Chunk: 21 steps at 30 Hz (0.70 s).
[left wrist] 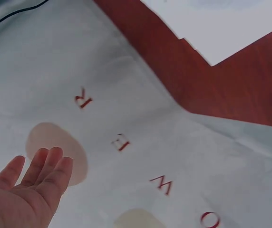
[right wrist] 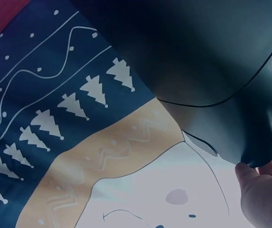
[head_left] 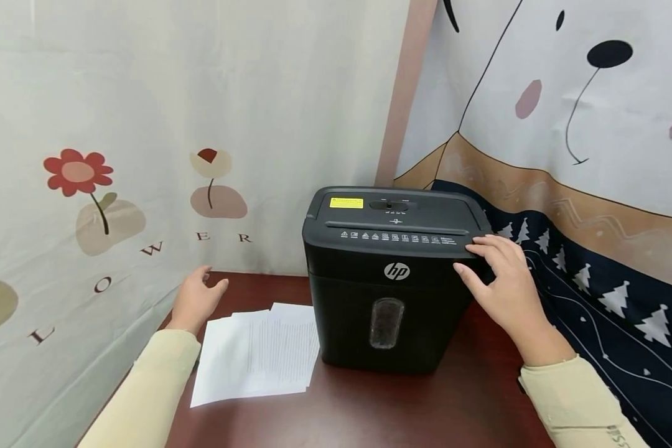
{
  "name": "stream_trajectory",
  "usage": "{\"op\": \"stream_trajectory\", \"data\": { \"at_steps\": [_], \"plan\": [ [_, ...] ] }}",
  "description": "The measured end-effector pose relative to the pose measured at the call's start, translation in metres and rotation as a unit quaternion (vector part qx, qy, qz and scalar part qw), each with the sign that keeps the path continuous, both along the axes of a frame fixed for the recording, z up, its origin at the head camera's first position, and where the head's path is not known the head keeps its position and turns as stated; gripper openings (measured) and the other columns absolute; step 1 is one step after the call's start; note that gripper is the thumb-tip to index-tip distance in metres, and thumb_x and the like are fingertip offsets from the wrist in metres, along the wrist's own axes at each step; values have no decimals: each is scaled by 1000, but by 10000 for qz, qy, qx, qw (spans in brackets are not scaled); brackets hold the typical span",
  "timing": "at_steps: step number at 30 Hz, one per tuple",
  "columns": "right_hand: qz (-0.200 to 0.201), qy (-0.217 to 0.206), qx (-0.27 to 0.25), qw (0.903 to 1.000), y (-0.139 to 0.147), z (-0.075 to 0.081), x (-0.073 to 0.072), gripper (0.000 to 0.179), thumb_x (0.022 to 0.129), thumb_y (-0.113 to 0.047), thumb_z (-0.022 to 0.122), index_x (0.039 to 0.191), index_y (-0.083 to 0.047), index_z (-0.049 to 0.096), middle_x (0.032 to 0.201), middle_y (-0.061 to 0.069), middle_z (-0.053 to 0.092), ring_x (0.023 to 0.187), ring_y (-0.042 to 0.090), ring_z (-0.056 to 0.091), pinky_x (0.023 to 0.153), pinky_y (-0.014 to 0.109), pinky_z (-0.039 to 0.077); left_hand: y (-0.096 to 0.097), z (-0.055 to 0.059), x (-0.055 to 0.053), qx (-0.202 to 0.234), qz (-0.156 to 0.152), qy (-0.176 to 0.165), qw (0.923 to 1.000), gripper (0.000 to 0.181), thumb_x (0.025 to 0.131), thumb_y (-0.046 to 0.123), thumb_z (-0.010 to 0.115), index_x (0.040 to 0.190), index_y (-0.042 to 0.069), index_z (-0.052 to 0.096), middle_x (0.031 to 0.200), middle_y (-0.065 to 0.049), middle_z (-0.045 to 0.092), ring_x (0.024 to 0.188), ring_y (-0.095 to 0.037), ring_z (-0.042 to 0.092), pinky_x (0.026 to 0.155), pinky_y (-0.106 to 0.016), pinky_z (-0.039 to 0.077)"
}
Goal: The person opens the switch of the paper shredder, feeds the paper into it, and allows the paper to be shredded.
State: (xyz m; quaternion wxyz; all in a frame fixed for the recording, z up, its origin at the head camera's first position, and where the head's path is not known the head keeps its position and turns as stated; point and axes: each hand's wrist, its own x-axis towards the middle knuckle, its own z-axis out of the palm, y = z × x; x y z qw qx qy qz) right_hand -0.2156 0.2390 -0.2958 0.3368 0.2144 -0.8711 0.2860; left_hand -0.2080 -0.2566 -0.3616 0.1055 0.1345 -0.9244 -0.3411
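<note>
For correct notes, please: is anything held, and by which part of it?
The left hand holds nothing. The right hand touches the upper right corner of the black, boxy plastic shredder; whether it grips cannot be told.

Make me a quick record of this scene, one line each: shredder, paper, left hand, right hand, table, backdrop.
Shredder: black, hp logo on the front, upright
Paper: overlapping white sheets with print, flat, left of the shredder in the head view
Left hand: holds nothing, near the paper
Right hand: touches the shredder's top edge at its right end in the head view
Table: reddish brown, under shredder and paper
Backdrop: printed with flowers, letters, white trees
</note>
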Motion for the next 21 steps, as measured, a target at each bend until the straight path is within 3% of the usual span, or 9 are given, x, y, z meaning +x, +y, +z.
{"op": "stream_trajectory", "data": {
  "at_steps": [13, 21],
  "plan": [
    [111, 38, -23, 9999, -5, -4, -3, 38, 78, -6, 77, 112, 5, 65, 123, 24, 59, 124, 42, 41, 106, 57, 30, -23, -38, 21, 185, 548, -621, 9964, 67, 96, 26, 53, 145, -11, 26, 140, -38, 35, 126, -54, 37, 98, -61, 38],
    [76, 145, -129, 9998, 0, -3, -2, 41, 76, -3, 78, 114, 6, 65, 123, 25, 59, 125, 43, 40, 108, 54, 29, -28, -61, 19, 206, 690, -765, 9945, 66, 95, 24, 55, 144, -11, 28, 138, -38, 38, 123, -53, 41, 96, -60, 41]
  ]
}}
